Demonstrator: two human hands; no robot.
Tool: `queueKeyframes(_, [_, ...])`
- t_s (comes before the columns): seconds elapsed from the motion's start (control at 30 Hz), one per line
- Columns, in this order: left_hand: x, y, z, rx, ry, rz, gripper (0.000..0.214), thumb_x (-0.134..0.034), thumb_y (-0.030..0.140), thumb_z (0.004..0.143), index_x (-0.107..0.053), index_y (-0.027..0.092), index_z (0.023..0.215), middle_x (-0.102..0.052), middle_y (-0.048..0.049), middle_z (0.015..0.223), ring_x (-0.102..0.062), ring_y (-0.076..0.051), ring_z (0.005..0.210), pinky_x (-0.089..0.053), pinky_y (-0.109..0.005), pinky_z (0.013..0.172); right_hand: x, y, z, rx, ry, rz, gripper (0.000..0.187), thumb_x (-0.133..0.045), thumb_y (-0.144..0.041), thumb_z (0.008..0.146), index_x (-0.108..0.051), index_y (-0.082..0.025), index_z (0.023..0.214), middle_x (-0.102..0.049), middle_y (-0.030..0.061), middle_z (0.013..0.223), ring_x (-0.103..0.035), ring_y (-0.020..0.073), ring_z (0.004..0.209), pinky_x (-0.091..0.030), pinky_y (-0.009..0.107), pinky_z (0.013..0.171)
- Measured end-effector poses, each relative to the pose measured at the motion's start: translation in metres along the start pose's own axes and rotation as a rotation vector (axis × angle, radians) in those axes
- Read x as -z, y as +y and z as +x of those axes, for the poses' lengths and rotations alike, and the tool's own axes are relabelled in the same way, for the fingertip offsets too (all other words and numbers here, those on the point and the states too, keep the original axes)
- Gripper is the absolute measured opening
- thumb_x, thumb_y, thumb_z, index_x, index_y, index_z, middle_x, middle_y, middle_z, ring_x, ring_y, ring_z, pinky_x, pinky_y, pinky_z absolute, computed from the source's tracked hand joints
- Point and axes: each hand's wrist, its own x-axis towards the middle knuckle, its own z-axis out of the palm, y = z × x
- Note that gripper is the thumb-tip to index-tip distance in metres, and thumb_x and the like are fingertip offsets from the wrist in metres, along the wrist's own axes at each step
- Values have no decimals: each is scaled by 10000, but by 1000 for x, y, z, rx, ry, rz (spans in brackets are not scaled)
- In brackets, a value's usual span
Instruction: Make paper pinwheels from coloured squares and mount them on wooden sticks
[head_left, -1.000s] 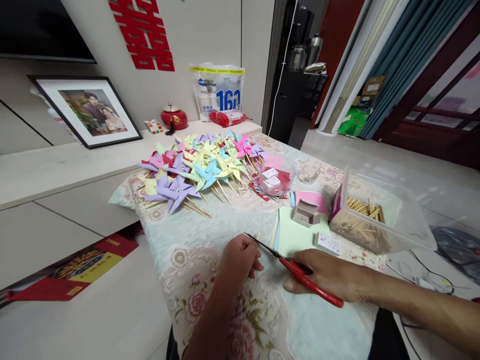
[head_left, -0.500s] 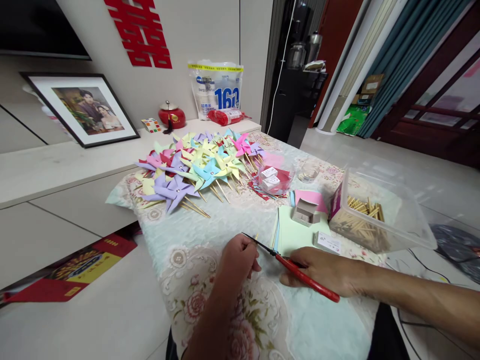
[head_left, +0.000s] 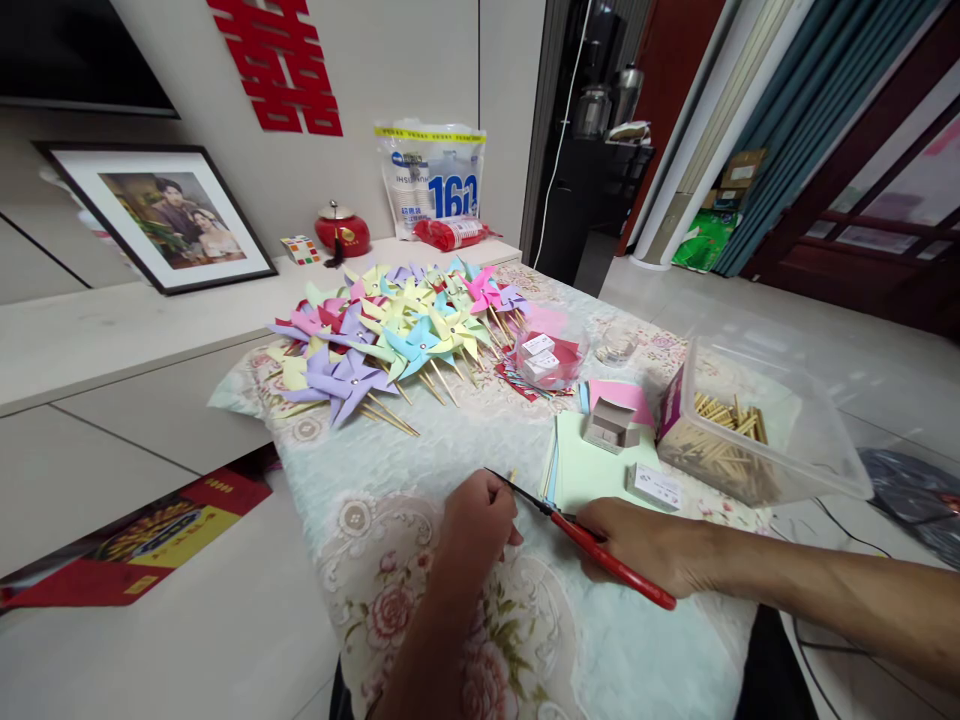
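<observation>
Red-handled long-nose pliers are gripped in my right hand. Their slim dark jaws reach left to the fingertips of my left hand. That hand is closed, its thumb and forefinger pinched at the jaw tips; what it holds is hidden. A small pale-yellow tip, like the end of a wooden stick, shows just behind the jaws. Near my right hand lie a stack of light green paper, an open small box and a closed white box.
Paper pinwheels on sticks are piled at the back left of the cloth-covered table. A round clear container holds small white boxes. On the right, a clear plastic bin holds many short wooden sticks.
The pliers' handles have drawn slightly closer together as my right hand closes around them. My left hand stays almost in place.
</observation>
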Motion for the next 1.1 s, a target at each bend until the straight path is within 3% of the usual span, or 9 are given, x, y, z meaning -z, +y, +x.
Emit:
queueKeyframes(0.5, [0, 0, -1, -48, 51, 101, 127, -502, 191, 794, -511, 232, 674, -616, 23, 411, -463, -125, 292, -333, -208, 364, -8, 12, 9, 24, 36, -13, 115, -538, -122, 652, -450, -195, 657, -476, -56, 595, -421, 98, 567, -281, 231, 479])
queueKeyframes(0.7, [1, -5, 2, -40, 4, -35, 110, -523, 240, 773, -518, 226, 663, -614, 15, 409, -437, -120, 267, -313, -209, 336, -10, 12, 10, 61, 28, 50, 126, -532, -113, 694, -458, -192, 629, -453, -64, 552, -394, 79, 499, -275, 207, 449])
queueKeyframes(0.8, [5, -7, 4, -31, 1, -169, 114, -557, 263, 739, -532, 215, 639, -588, 20, 398, -429, -115, 271, -301, -209, 323, -14, 17, 11, 0, -15, 145, 103, -508, -176, 758, -474, -211, 667, -431, -73, 483, -415, 96, 403, -318, 212, 415])
queueKeyframes(0.87, [10, -6, 4, -72, 85, -332, 122, -584, 286, 720, -545, 204, 638, -574, 28, 414, -448, -112, 294, -309, -208, 324, -18, 22, 9, 34, 35, 127, 142, -543, -284, 803, -499, -211, 689, -481, -58, 507, -465, 108, 428, -356, 219, 439])
queueKeyframes(0.97, [15, -1, 3, -166, 327, -586, 153, -635, 330, 708, -578, 188, 698, -617, 26, 522, -531, -115, 376, -366, -205, 358, -24, 28, -2, 166, 174, -66, 279, -639, -459, 781, -579, -192, 725, -601, -15, 634, -541, 126, 560, -364, 218, 503])
queueKeyframes(1.1, [18, 3, 2, -194, 480, -657, 212, -697, 360, 687, -636, 167, 747, -638, 15, 584, -587, -123, 469, -437, -211, 430, -35, 20, -22, 141, 196, -333, 245, -636, -391, 764, -675, -177, 877, -707, 50, 739, -637, 192, 609, -332, 240, 487])
